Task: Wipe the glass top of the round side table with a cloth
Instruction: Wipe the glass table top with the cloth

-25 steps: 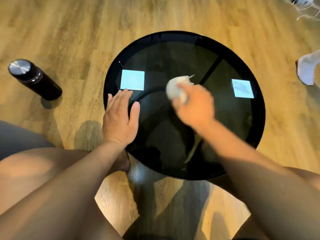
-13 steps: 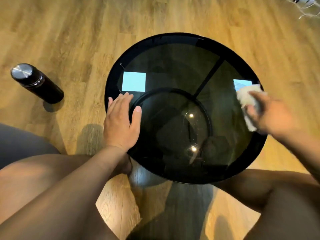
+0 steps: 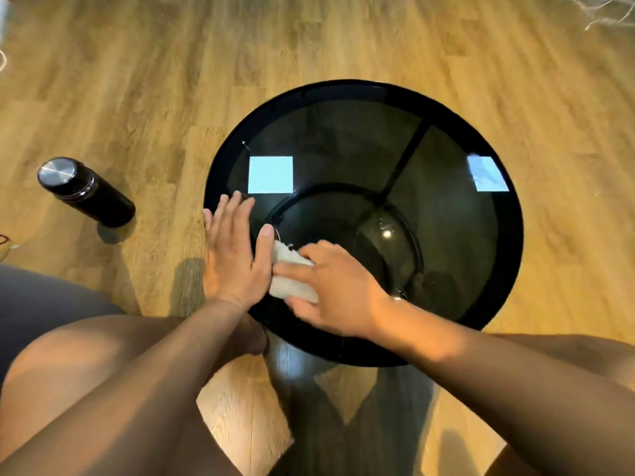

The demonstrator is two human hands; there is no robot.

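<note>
The round side table (image 3: 460, 214) has a dark glass top in a black rim and stands on a wood floor just in front of my knees. A crumpled white cloth (image 3: 290, 276) lies pressed on the glass at the near left. My right hand (image 3: 335, 290) covers most of it and grips it. My left hand (image 3: 235, 255) rests flat on the table's left edge, fingers together, its thumb touching the cloth. Two bright square reflections show on the glass at left and right.
A black flask (image 3: 86, 192) with a silver lid stands on the floor left of the table. White cords (image 3: 604, 12) lie at the far right corner. My bare legs (image 3: 103, 389) flank the table's near side.
My right hand has swept the cloth from the table's right edge across to the near left, up against my left thumb. My left hand has stayed on the left edge.
</note>
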